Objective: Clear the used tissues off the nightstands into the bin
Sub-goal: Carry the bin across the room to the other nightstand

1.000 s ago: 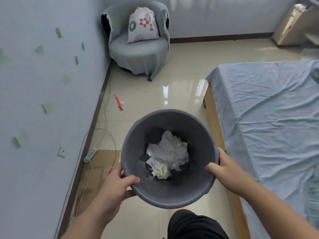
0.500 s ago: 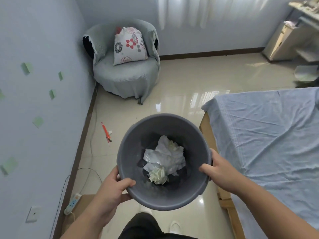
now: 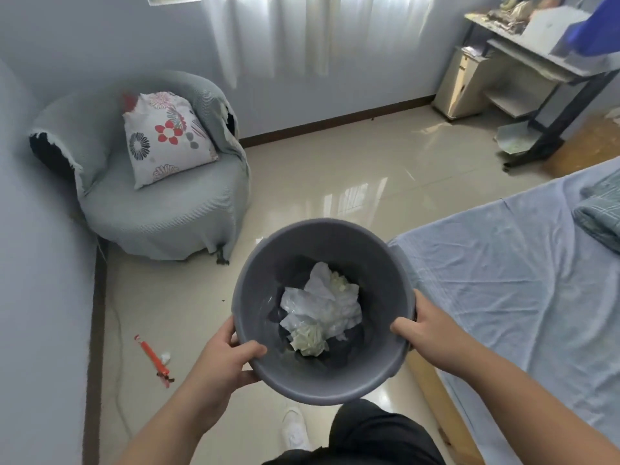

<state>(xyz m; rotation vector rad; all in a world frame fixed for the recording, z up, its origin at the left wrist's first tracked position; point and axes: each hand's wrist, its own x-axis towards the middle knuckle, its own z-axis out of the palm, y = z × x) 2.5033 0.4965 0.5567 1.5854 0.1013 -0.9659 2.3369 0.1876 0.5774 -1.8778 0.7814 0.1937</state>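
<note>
I hold a round grey bin (image 3: 255, 293) in front of me, above the floor, with both hands. My left hand (image 3: 224, 364) grips its near-left rim, thumb inside. My right hand (image 3: 424, 330) grips the right rim, thumb over the edge. Crumpled white and pale yellow tissues (image 3: 322, 310) lie at the bottom of the bin. No nightstand is in view.
A grey covered armchair (image 3: 161, 209) with a floral cushion (image 3: 167, 137) stands in the left corner. The bed (image 3: 520, 280) with a blue sheet fills the right. A desk (image 3: 543, 62) is at the back right. An orange object (image 3: 152, 357) lies on the tiled floor by the left wall.
The view has swung forward and to the right with the bin carried along; the armchair now appears larger and closer, and the desk has come into view. Both hands keep their grip.
</note>
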